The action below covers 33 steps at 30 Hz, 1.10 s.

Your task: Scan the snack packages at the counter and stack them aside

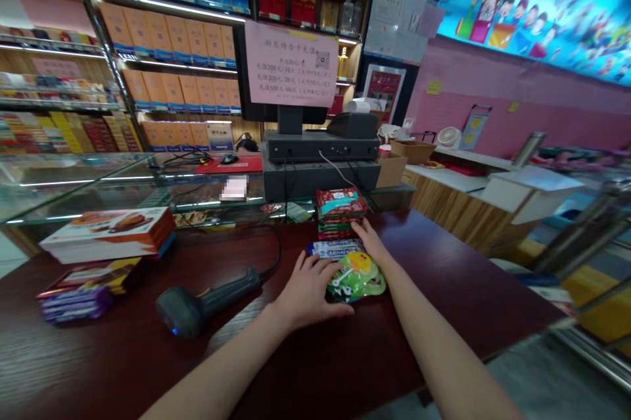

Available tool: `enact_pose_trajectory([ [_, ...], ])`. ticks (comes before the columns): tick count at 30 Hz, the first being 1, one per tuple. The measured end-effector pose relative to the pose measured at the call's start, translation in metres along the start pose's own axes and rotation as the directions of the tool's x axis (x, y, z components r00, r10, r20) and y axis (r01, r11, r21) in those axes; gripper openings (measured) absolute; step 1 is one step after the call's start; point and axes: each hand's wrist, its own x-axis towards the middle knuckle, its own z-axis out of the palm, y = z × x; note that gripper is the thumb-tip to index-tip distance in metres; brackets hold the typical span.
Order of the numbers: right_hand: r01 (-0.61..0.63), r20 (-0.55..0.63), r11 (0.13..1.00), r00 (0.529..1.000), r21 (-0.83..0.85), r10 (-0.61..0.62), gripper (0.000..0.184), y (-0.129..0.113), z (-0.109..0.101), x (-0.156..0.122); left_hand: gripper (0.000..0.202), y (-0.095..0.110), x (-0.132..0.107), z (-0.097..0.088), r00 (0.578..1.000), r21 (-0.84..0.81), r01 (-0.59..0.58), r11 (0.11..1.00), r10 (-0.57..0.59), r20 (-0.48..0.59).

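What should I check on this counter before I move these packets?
Left hand touching the green chick-print packet: ok.
Right hand touching that packet's top edge: ok.
Blue-and-white packet within reach, beside the green one: ok.
Handheld barcode scanner lying apart from both hands: ok.
Stack of red packets standing steady behind the hands: cannot tell.
Barcode on the green packet showing: not ok, none visible from here.

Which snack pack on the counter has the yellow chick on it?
The green bag, under the right hand; the blue-and-white pack by the left hand shows none.
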Motion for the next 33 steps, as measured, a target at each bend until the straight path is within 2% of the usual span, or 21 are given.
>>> enact_pose_trajectory([
  [5, 0.003, 0.038, 1.0, 0.999, 0.011, -0.004, 0.045, -0.008, 0.018, -0.003, 0.08, -0.011, -0.011, -0.009, 1.0, 0.017, 0.016, 1.0, -0.016, 0.005],
  [11, 0.032, 0.055, 0.999, 0.998, 0.029, -0.034, 0.046, -0.016, 0.037, -0.005, 0.085, -0.021, -0.021, -0.021, 0.999, 0.027, 0.04, 0.999, -0.041, 0.032],
  [16, 0.012, 0.051, 0.999, 0.999, 0.04, -0.014, 0.049, -0.022, 0.047, -0.007, 0.067, -0.024, -0.027, -0.03, 0.997, 0.024, 0.07, 0.997, -0.071, 0.043],
  [19, 0.006, 0.048, 0.998, 0.999, 0.061, -0.009, 0.05, -0.023, 0.049, -0.008, 0.063, -0.024, -0.03, -0.034, 0.993, 0.008, 0.104, 0.995, -0.104, 0.058],
  [25, 0.003, 0.04, 0.993, 0.999, 0.114, -0.008, 0.055, -0.02, 0.047, -0.005, 0.073, -0.028, -0.033, -0.041, 0.981, -0.099, 0.189, 0.977, -0.182, 0.07],
  [33, -0.013, -0.034, 0.987, 0.999, 0.159, 0.019, 0.058, -0.025, 0.049, -0.013, 0.082, -0.04, -0.043, -0.059, 0.982, -0.112, 0.19, 0.975, -0.188, 0.029],
])
